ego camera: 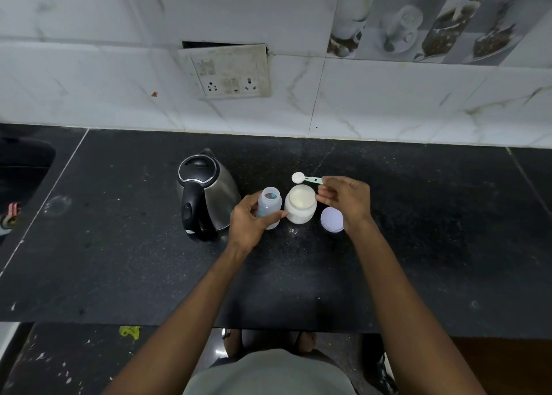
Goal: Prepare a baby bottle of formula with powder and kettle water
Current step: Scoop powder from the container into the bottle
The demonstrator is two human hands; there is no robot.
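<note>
An open, clear baby bottle (270,201) stands on the black counter (119,260), and my left hand (252,221) grips its lower part. Just right of it sits an open jar of white formula powder (300,206). My right hand (346,199) pinches the pale green handle of a measuring scoop (301,178), whose bowl, heaped with white powder, hovers just beyond the jar's far rim. A steel electric kettle (206,193) with a black lid and handle stands to the left of the bottle, lid closed.
The jar's white lid (331,219) lies flat on the counter to the right of the jar, partly under my right wrist. A switch and socket panel (230,72) is on the tiled wall behind. A sink edge (27,161) shows at far left.
</note>
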